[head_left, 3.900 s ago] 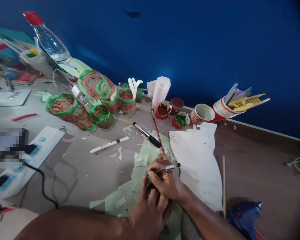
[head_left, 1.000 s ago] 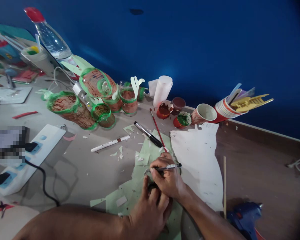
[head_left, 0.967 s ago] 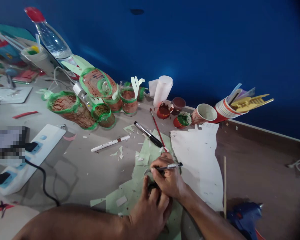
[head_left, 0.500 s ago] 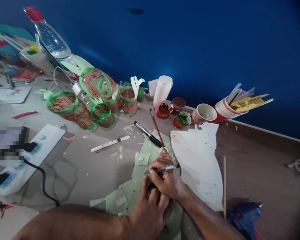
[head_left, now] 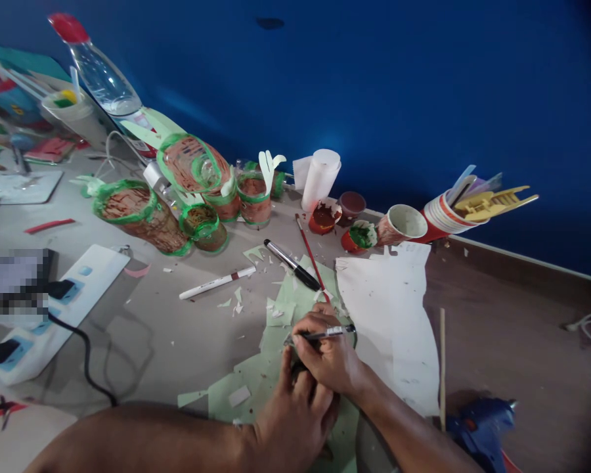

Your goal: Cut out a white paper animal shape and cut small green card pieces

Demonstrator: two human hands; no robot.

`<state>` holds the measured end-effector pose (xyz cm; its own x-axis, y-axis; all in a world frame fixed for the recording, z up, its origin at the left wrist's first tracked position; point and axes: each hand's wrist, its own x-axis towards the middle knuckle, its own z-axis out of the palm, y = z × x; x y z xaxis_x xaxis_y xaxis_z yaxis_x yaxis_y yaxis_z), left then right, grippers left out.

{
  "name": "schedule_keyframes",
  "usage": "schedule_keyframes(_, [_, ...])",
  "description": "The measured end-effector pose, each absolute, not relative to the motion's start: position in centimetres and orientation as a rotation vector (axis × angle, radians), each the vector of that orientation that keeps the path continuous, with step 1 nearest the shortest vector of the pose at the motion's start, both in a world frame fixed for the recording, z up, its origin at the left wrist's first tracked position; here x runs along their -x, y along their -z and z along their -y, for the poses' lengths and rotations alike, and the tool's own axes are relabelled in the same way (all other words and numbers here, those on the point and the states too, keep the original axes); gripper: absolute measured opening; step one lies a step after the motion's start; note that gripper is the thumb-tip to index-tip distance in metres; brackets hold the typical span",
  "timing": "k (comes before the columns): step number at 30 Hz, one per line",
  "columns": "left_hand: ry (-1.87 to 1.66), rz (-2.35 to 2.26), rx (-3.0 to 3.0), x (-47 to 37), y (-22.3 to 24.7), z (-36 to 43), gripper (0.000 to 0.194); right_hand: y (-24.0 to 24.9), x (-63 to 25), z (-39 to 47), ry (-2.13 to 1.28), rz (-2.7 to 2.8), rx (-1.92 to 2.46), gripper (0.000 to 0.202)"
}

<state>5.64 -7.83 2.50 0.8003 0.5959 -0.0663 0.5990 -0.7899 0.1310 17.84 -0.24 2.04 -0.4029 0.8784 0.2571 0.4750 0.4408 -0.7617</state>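
My right hand (head_left: 328, 351) is closed around a slim pen (head_left: 339, 330) with a dark and silver barrel. The pen's tip points left, at a small pale piece (head_left: 289, 340) too small to identify. Beside and partly under it, my left hand (head_left: 295, 414) rests low over the pale green paper (head_left: 256, 378), its index finger reaching to that piece and its other fingers bent. Something dark shows between the hands; what the left fingers hold is hidden. Just beyond lie a black marker (head_left: 293, 264), a red paintbrush (head_left: 311, 253) and a white marker (head_left: 217, 284).
White paper (head_left: 389, 322) lies to the right, near a wooden stick (head_left: 442, 368) and a blue glue gun (head_left: 482, 427). Painted jars (head_left: 138, 213), paint cups (head_left: 357, 236) and a paper roll (head_left: 321, 179) stand along the wall. A power strip (head_left: 98, 269) sits left. Paper scraps are scattered about.
My right hand and the pen have shifted very slightly left. My left hand and the things on the table look the same.
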Motion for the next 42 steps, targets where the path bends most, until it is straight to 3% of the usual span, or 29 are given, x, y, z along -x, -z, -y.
schedule_keyframes(42, [0.121,-0.895,-2.863,-5.61,-2.7,7.83,0.039,-2.44,-17.85,0.02,-0.697,2.012,1.198,0.014])
